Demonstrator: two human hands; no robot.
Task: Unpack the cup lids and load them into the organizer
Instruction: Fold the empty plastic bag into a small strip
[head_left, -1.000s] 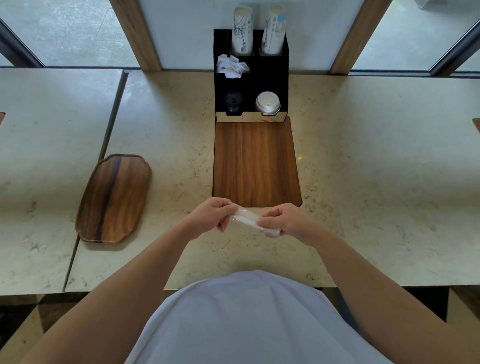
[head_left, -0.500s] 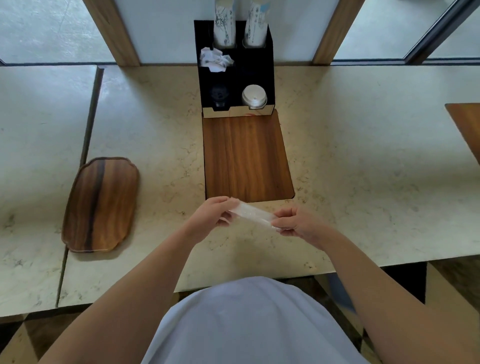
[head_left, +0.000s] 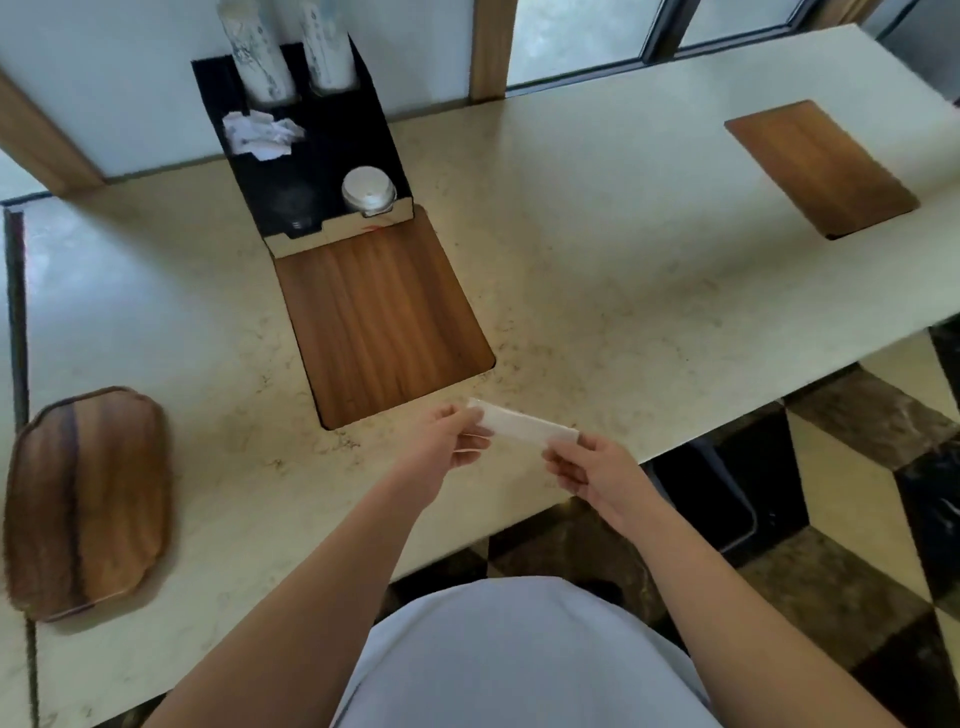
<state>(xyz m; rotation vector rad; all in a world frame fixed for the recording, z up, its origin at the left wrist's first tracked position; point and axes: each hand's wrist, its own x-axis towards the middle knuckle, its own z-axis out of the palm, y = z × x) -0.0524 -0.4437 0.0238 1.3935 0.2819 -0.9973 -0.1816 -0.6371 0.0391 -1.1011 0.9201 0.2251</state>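
Observation:
A clear, empty-looking plastic wrapper (head_left: 522, 427) is stretched between my hands just above the counter's front edge. My left hand (head_left: 451, 439) pinches its left end and my right hand (head_left: 587, 466) pinches its right end. Behind the wooden inset, the black organizer (head_left: 332, 150) stands against the wall. Its front right slot holds a stack of white cup lids (head_left: 368, 190); the front left slot holds dark lids (head_left: 291, 208). Two stacks of paper cups (head_left: 260, 62) stand in its back slots, and crumpled white wrappers (head_left: 260, 134) sit in a middle slot.
A wooden inset panel (head_left: 379, 317) lies in the marble counter (head_left: 623, 270) in front of the organizer. A wooden tray (head_left: 85, 499) sits at the left. A second wooden inset (head_left: 818, 169) is at the far right. A black bin (head_left: 727, 483) stands on the floor below the counter edge.
My hands have drawn further apart, stretching the wrapper out longer. The camera has swung to the right and tilted, so the floor and bin have come into view.

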